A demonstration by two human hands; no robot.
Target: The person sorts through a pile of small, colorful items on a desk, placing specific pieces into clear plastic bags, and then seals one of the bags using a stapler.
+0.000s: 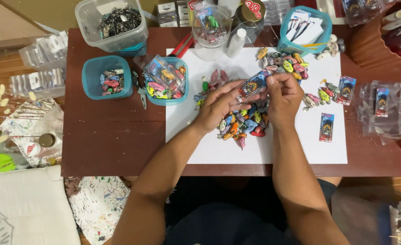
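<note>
Hands meet above the white sheet (pixel 218 149) at table centre: the left hand (pixel 218 105) and right hand (pixel 282 95) both pinch a small printed card packet (pixel 252 85) between thumb and fingertips, the packet slanting toward one o'clock. Step in hand, by appearance — fitting or sealing one packet, with the heap of small coloured figures (pixel 242 123) lying just below at six o'clock. Next move would call for a steady pinch at both ends — finished packets (pixel 326 127) lie at three o'clock.

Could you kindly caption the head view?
Both hands, left hand and right hand, hold a packet above colourful trinkets.
</note>
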